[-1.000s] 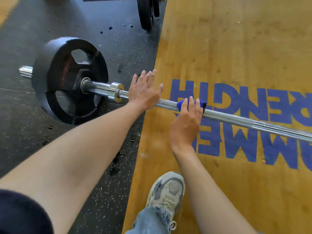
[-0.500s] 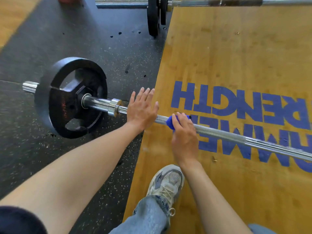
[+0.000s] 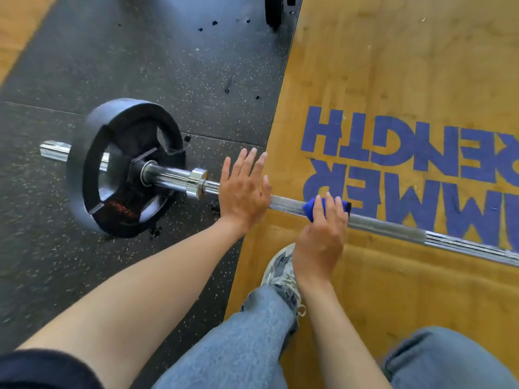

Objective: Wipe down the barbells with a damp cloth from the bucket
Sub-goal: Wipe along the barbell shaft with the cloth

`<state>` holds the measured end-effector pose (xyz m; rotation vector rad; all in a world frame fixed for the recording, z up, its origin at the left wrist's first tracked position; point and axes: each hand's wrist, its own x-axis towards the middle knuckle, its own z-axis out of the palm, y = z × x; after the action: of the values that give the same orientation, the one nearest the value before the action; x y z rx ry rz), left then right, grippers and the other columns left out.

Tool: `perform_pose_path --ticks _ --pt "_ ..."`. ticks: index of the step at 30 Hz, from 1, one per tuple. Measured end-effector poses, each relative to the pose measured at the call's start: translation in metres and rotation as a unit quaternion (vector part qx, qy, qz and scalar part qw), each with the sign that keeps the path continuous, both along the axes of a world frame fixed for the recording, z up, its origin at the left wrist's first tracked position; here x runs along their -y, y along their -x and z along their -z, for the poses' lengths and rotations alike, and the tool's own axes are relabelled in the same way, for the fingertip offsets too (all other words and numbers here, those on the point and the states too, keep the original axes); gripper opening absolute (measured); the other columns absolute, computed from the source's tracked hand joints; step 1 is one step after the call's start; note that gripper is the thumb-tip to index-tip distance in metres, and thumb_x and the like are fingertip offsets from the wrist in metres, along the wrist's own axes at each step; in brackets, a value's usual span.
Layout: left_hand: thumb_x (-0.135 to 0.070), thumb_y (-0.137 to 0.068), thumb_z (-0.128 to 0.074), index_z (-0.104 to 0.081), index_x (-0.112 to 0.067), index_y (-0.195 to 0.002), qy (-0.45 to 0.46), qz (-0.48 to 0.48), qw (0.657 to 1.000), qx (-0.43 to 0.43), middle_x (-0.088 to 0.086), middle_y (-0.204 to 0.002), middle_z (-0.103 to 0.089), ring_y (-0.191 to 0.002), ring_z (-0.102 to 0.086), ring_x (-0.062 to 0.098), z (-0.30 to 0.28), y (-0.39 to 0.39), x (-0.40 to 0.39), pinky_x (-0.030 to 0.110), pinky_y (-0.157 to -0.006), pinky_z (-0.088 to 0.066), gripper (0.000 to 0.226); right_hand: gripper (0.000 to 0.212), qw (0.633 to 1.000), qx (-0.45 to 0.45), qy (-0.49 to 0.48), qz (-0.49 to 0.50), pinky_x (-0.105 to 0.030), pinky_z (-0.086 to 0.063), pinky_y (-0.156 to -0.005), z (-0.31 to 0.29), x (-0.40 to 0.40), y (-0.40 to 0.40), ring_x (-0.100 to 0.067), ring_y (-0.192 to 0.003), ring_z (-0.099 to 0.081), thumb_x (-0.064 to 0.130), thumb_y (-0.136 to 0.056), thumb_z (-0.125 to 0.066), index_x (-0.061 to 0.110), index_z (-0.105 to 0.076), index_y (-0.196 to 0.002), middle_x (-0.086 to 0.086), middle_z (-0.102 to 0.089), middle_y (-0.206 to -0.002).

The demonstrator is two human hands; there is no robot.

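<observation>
A steel barbell (image 3: 393, 227) lies across the floor, its black weight plate (image 3: 92, 169) on the left. My left hand (image 3: 243, 189) rests flat on the bar with straight fingers, just right of the chrome collar (image 3: 196, 183). To its right, my right hand (image 3: 323, 231) grips a blue cloth (image 3: 310, 207) wrapped over the bar. The cloth shows only at the fingertips; the rest is under my hand. No bucket is in view.
The plate sits on black rubber flooring (image 3: 168, 80); the bar runs over a wooden platform (image 3: 393, 66) with blue lettering. Another barbell's plate (image 3: 273, 9) stands at the top edge. My shoe (image 3: 280, 265) and jeans-clad knees are just below the bar.
My right hand has slid the blue cloth a little to the right along the bar, away from my left hand. My left hand stays flat on the bar.
</observation>
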<state>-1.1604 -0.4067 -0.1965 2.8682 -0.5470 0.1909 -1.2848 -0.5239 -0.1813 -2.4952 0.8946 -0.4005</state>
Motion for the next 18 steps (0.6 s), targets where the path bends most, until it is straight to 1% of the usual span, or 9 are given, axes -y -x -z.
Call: perform_pose_path --ticks 1,3,5,6,10,12,15,16,18 --pt "-0.036 -0.101 -0.030 -0.048 -0.019 -0.150 0.005 0.000 1.000 0.006 0.005 -0.157 -0.046 -0.150 -0.034 0.023 0.001 0.005 -0.003 0.051 -0.125 -0.018 0.055 0.050 1.000 0.001 0.000 -0.004 -0.045 -0.030 -0.121 -0.002 -0.011 -0.004 -0.033 -0.140 -0.045 -0.014 -0.087 -0.059 -0.001 -0.061 -0.135 -0.014 -0.059 -0.142" --pt "-0.034 -0.100 -0.032 -0.049 -0.020 -0.150 0.012 0.001 1.000 0.018 0.005 -0.157 -0.046 -0.150 -0.034 0.023 0.002 0.016 -0.009 0.052 -0.125 -0.018 0.055 0.046 0.995 0.013 0.014 -0.103 -0.049 -0.038 -0.117 -0.002 -0.025 -0.007 -0.034 -0.136 -0.051 -0.011 -0.087 -0.062 -0.001 -0.063 -0.132 -0.014 -0.063 -0.137" --pt "-0.032 -0.099 -0.034 -0.049 -0.020 -0.150 0.012 -0.002 0.999 0.030 0.004 -0.157 -0.046 -0.150 -0.035 0.023 0.002 0.027 -0.015 0.052 -0.125 -0.017 0.055 0.050 0.976 0.004 0.030 -0.215 -0.047 -0.036 -0.119 -0.003 -0.020 0.003 -0.032 -0.138 -0.049 -0.010 -0.087 -0.063 0.002 -0.061 -0.136 -0.012 -0.060 -0.141" --pt "-0.032 -0.098 -0.035 -0.049 -0.021 -0.150 0.015 -0.004 0.999 0.033 0.004 -0.157 -0.046 -0.150 -0.035 0.023 0.002 0.030 -0.017 0.052 -0.125 -0.017 0.055 0.053 0.973 -0.008 0.035 -0.226 -0.045 -0.034 -0.120 -0.002 -0.009 0.011 -0.030 -0.140 -0.047 -0.009 -0.087 -0.062 0.004 -0.060 -0.138 -0.011 -0.057 -0.144" --pt "-0.031 -0.097 -0.037 -0.050 -0.022 -0.150 0.009 0.000 1.000 0.030 0.003 -0.157 -0.046 -0.149 -0.035 0.023 0.004 0.044 -0.024 0.051 -0.126 -0.014 0.055 0.054 0.998 -0.031 0.005 -0.055 -0.048 -0.031 -0.121 -0.003 0.008 0.040 -0.034 -0.139 -0.048 -0.018 -0.083 -0.062 0.000 -0.062 -0.134 -0.014 -0.060 -0.141" --pt "-0.030 -0.097 -0.038 -0.052 -0.022 -0.148 0.006 0.004 1.000 0.030 0.004 -0.157 -0.046 -0.149 -0.036 0.023 0.005 0.046 -0.025 0.052 -0.125 -0.014 0.054 0.051 0.996 -0.018 0.002 -0.085 -0.047 -0.031 -0.121 -0.005 -0.009 0.030 -0.033 -0.138 -0.049 -0.016 -0.085 -0.062 -0.001 -0.062 -0.134 -0.014 -0.061 -0.139" --pt "-0.031 -0.096 -0.036 -0.055 -0.022 -0.146 -0.006 -0.007 1.000 0.018 0.004 -0.154 -0.049 -0.147 -0.039 0.024 0.004 0.047 -0.026 0.052 -0.125 -0.015 0.054 0.054 0.965 -0.013 0.027 -0.261 -0.043 -0.032 -0.121 -0.007 -0.021 0.027 -0.028 -0.142 -0.044 -0.010 -0.088 -0.061 0.004 -0.057 -0.141 -0.009 -0.055 -0.146" --pt "-0.032 -0.096 -0.036 -0.055 -0.021 -0.145 -0.010 -0.013 1.000 0.011 0.005 -0.153 -0.050 -0.147 -0.040 0.024 0.004 0.045 -0.026 0.052 -0.125 -0.014 0.054 0.054 0.965 -0.013 0.033 -0.259 -0.044 -0.034 -0.120 -0.007 -0.012 0.030 -0.027 -0.142 -0.044 -0.009 -0.088 -0.059 0.005 -0.058 -0.140 -0.008 -0.055 -0.147" --pt "-0.034 -0.096 -0.035 -0.054 -0.021 -0.145 -0.007 -0.020 1.000 -0.004 0.005 -0.152 -0.051 -0.146 -0.040 0.024 0.002 0.041 -0.024 0.051 -0.125 -0.014 0.054 0.053 0.988 -0.006 0.030 -0.152 -0.050 -0.039 -0.116 -0.002 0.014 0.044 -0.029 -0.139 -0.047 -0.013 -0.087 -0.058 0.005 -0.062 -0.137 -0.010 -0.058 -0.144"
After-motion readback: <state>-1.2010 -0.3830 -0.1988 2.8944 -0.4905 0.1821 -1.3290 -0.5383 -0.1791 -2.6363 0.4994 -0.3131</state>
